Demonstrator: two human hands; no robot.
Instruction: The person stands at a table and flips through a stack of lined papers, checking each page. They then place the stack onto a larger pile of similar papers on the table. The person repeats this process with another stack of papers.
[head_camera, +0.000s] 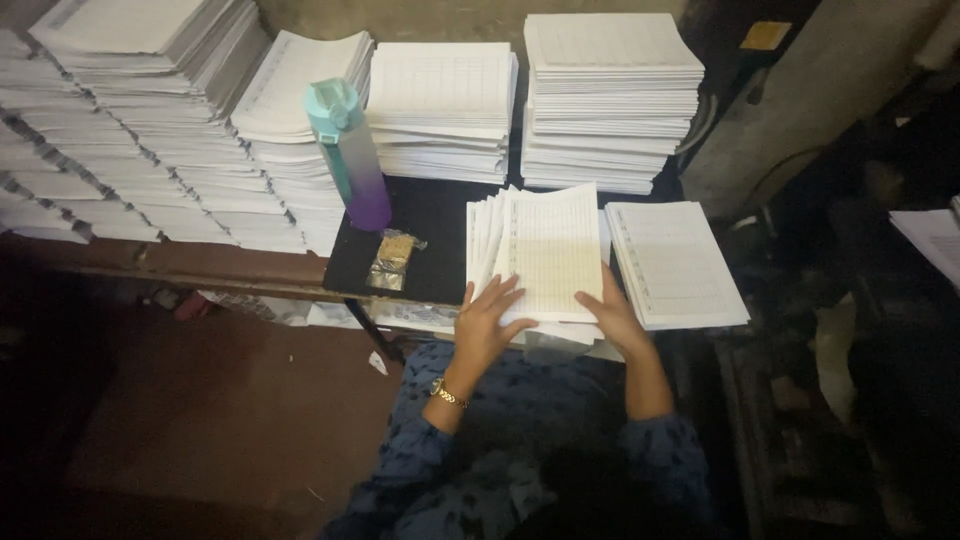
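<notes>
A fanned bundle of white ruled sheets lies on the black tabletop in front of me. My left hand, with a gold bracelet at the wrist, rests flat with spread fingers on the bundle's near left corner. My right hand holds the bundle's near right edge, fingers under or against the sheets. A squared stack of the same ruled sheets lies just to the right of the bundle.
Tall stacks of printed sheets line the back and left. A teal-to-purple water bottle stands left of the bundle, with a clear snack packet by its base. Dark floor lies at left and right.
</notes>
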